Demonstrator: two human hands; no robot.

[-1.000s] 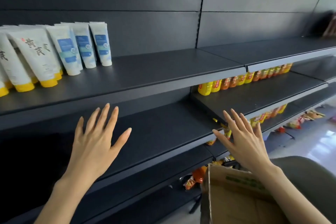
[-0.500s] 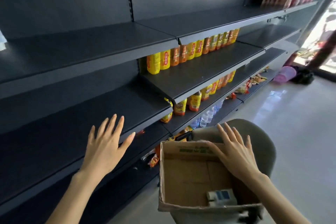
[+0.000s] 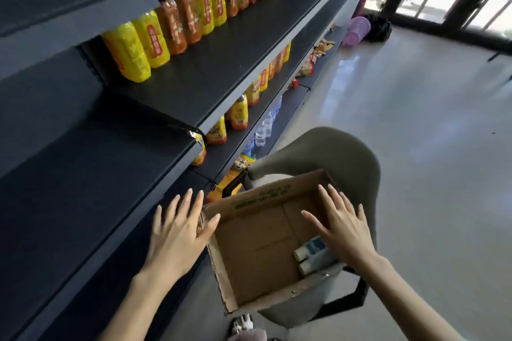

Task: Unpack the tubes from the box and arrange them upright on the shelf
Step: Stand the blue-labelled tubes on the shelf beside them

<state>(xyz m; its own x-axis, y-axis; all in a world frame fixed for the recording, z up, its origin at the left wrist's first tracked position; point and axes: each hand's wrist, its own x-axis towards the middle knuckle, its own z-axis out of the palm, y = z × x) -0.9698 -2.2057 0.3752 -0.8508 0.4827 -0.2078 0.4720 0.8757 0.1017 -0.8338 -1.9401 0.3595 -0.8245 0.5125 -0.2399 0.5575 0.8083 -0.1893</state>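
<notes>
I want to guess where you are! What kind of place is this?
Most likely a small shop being stocked. Long dark metal shelves hold rows of yellow and orange drink bottles, water bottles stand lower down, and a cardboard box of tubes waits on a chair.

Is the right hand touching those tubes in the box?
Cannot tell. The head view shows the right hand, fingers spread, overlapping the tubes in a corner of the box, but seen from above it could be hovering over them.
</notes>
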